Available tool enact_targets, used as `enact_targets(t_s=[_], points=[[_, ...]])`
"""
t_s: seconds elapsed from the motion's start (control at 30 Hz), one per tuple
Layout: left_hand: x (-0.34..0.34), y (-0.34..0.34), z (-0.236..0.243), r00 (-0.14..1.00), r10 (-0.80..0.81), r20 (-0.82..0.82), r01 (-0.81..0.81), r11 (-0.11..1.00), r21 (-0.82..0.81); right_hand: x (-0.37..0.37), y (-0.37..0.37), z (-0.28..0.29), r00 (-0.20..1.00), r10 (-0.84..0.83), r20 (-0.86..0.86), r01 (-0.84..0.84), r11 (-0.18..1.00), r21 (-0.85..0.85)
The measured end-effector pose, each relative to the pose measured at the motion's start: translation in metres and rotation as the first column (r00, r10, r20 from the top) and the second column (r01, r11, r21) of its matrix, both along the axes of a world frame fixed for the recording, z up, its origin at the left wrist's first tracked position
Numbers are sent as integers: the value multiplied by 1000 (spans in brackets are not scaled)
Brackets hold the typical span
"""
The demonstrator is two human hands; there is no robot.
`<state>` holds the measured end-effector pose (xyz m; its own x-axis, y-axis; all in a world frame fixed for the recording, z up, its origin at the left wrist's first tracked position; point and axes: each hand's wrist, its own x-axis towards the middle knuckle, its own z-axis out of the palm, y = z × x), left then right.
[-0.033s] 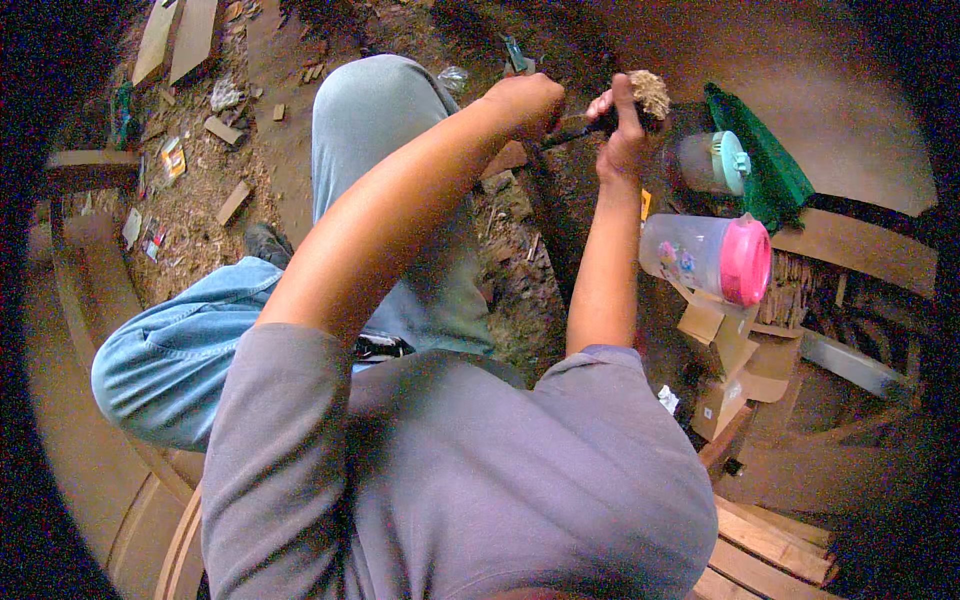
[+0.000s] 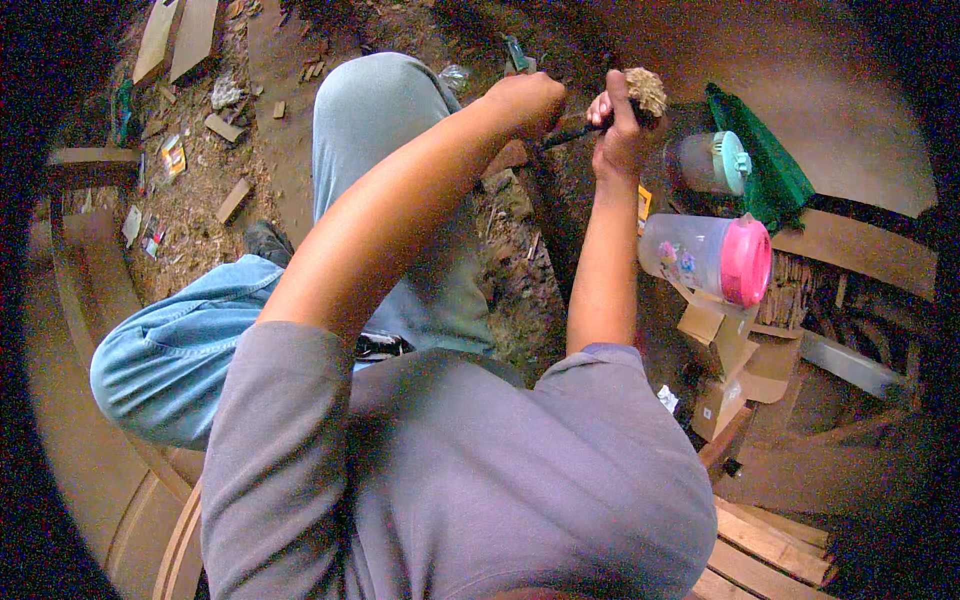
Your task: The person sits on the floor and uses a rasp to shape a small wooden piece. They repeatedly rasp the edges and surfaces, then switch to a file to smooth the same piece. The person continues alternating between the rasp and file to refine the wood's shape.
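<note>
My left hand (image 2: 530, 105) is closed, its fingers turned away from view, so what it grips is hidden. Just beyond it is a small teal-and-metal object (image 2: 516, 55); I cannot tell whether the hand touches it. My right hand (image 2: 622, 135) is closed round a dark shaft (image 2: 570, 133) that slants down-left toward my left hand. A pale tan, frayed-looking lump (image 2: 646, 92) sits at the top of that grip. Below both hands is a rough, dirt-covered dark surface (image 2: 520, 260) beside my bent knee (image 2: 370, 110).
To the right stand a clear jug with a pink lid (image 2: 700, 255), another with a mint lid (image 2: 705, 160), green cloth (image 2: 760, 170) and cardboard boxes (image 2: 715, 340). Wood offcuts (image 2: 232, 200) and litter lie on the dirt at left; planks (image 2: 760, 540) are at lower right.
My right hand and the thing in it have risen very slightly; my left hand has barely moved.
</note>
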<state>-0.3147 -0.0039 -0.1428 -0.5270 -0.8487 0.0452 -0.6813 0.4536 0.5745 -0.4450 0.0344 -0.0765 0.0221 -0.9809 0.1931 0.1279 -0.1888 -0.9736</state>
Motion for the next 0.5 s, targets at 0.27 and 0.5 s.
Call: enact_targets(t_s=[0.27, 0.5], points=[[-9, -2, -1, 995, 91, 46, -89, 995, -37, 8, -6, -3, 984, -176, 28, 170, 974, 152], [-8, -7, -6, 995, 91, 47, -91, 996, -2, 4, -4, -1, 959, -233, 161, 223, 972, 75]])
